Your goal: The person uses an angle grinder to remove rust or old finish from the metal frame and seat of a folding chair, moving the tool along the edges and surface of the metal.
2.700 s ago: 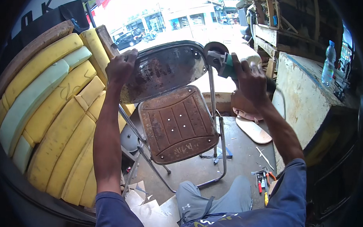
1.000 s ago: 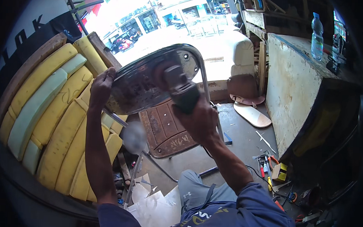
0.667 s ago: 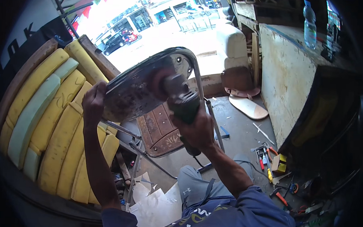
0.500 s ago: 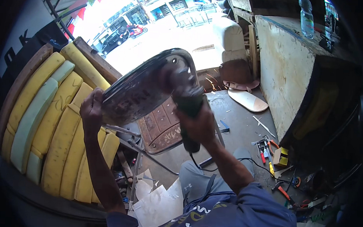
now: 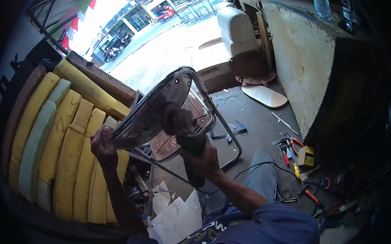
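Note:
My left hand [image 5: 103,144] is closed around the near left edge of a metal chair backrest [image 5: 146,114], a worn, dark panel with a tube frame. In my right hand [image 5: 203,160] is a green angle grinder [image 5: 191,144]. Its blurred disc [image 5: 170,119] is at the panel's face; whether it touches cannot be made out. Behind the backrest shows the rusty chair seat [image 5: 161,147], partly hidden by the panel and grinder. A bent tube leg [image 5: 235,145] of the chair stands to the right. The grinder's cord [image 5: 245,169] loops over my leg.
Yellow and green foam cushions [image 5: 67,156] are stacked at left. Torn white sheets [image 5: 175,220] lie below the chair. Pliers [image 5: 294,147], a hammer [image 5: 308,197] and a small yellow box [image 5: 306,156] lie on the floor at right, beside a worn white cabinet [image 5: 296,61].
The grinder has moved lower and leftward on the backrest. The backrest is tilted more steeply, and my left hand sits lower. Sparks seen earlier beyond the chair no longer show. The view has shifted.

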Tool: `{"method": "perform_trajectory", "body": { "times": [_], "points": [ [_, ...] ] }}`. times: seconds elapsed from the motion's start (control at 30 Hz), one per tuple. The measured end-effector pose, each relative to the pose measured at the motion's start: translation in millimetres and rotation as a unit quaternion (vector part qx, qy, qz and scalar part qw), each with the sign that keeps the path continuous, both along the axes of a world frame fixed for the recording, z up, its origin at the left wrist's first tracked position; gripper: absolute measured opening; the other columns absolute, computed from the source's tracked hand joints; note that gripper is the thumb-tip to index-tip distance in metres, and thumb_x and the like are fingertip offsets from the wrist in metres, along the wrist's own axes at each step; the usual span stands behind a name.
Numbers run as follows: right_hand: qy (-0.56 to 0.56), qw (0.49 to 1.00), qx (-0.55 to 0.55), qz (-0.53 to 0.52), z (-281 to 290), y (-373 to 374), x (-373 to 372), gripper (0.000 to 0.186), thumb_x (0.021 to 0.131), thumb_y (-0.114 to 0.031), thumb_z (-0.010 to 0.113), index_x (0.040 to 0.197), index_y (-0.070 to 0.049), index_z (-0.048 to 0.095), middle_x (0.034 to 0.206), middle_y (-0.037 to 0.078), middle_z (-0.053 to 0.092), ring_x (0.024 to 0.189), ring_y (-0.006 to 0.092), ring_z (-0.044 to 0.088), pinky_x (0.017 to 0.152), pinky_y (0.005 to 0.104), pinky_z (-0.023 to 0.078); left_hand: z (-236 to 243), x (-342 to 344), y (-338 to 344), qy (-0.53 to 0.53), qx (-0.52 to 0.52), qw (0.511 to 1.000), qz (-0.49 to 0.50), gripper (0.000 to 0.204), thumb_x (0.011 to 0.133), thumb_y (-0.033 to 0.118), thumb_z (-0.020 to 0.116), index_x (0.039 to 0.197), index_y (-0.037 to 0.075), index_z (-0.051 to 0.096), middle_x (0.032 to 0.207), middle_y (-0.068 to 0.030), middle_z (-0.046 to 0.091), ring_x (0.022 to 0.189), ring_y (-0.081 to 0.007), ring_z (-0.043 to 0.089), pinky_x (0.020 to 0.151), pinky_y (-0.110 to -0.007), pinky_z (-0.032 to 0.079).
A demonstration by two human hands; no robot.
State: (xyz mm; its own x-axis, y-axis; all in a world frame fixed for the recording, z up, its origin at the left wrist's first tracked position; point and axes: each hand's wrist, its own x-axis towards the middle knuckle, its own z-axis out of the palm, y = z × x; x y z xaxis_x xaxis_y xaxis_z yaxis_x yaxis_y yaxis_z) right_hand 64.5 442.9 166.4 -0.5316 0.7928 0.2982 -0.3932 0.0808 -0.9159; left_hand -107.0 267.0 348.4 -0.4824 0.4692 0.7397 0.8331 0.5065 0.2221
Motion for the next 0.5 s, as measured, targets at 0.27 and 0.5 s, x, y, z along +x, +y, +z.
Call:
{"method": "perform_trajectory", "body": {
  "times": [0.27,0.5],
  "points": [
    [0.011,0.998,0.004,0.055,-8,11,4,0.078,0.079,-0.038,0.088,0.137,0.001,0.052,0.107,0.019,0.074,0.1,0.0298,0.075,0.087,0.0433,0.058,-3,6,6,0.056,-0.009,0.998,0.029,0.033,0.106,0.024,0.053,0.084,0.001,0.063,0.077,-0.0095,0.062,0.077,-0.0221,0.057,0.075,-0.038,0.042],
    [-0.053,0.986,-0.13,0.09,-3,32,-6,0.063,0.081,-0.031,0.088,0.126,0.002,0.059,0.106,0.014,0.075,0.096,0.0221,0.072,0.084,0.0366,0.058,-19,2,17,0.041,0.081,0.993,0.071,0.032,0.099,0.023,0.049,0.077,0.004,0.061,0.071,-0.0094,0.061,0.069,-0.0264,0.052,0.076,-0.038,0.038]
  ]
}}
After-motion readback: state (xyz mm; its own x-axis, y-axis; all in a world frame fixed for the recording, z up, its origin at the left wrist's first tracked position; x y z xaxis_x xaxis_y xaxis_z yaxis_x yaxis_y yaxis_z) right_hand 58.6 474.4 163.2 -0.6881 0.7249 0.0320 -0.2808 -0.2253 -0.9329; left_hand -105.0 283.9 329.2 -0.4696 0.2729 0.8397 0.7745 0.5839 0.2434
